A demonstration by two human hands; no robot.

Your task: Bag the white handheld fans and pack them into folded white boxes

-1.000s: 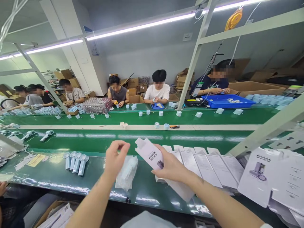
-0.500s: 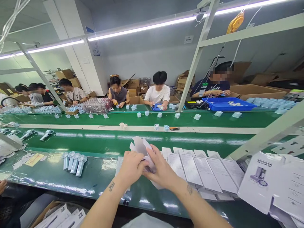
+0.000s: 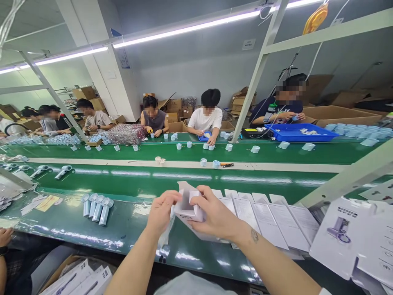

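Observation:
Both my hands meet over the near green bench. My right hand [image 3: 215, 215] is wrapped round a white carton box [image 3: 188, 207], opened into a box shape with its end flaps up. My left hand [image 3: 162, 211] is closed on the box's left end, fingers pinched at a flap. A clear plastic bag [image 3: 167, 233] lies on the bench just under my left hand. A fanned row of flat white cartons [image 3: 264, 215] lies right of my hands.
Several pale blue handheld devices [image 3: 96, 207] lie left on the bench. Printed white box blanks [image 3: 353, 233] are stacked at far right. A green conveyor [image 3: 184, 153] carries small white parts. Several people work on its far side. A blue tray [image 3: 301, 132] sits at right.
My left hand came from raised and apart to the carton. The flat carton has been folded open into a box shape between both hands.

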